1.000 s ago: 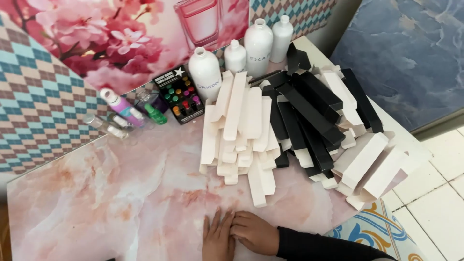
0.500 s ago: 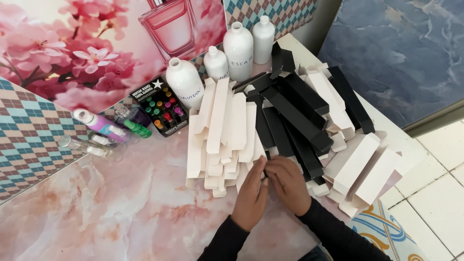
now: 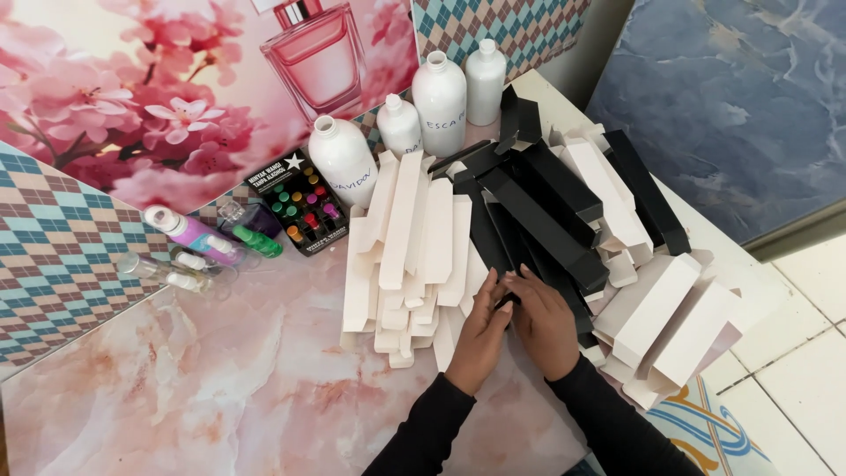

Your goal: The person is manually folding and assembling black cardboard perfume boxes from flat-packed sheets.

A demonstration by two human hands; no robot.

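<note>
Both hands at frame centre: left hand point(image 3: 483, 339) & right hand point(image 3: 546, 326) grip pinched together on a long flat black cardboard box point(image 3: 515, 256), btw white flat boxes point(image 3: 414, 256) & black pile, on pink marble bench point(image 3: 176, 388).

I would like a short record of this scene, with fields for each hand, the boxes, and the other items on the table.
left hand: left hand rests at the lower ends of the flat white cardboard boxes
right hand: right hand touches the flat black cardboard boxes; whether it has closed a grip is unclear
further boxes: assembled white cardboard boxes at the table's right edge
behind: four white plastic bottles
left side: small spray vials
surface: pink marble-pattern table
</note>
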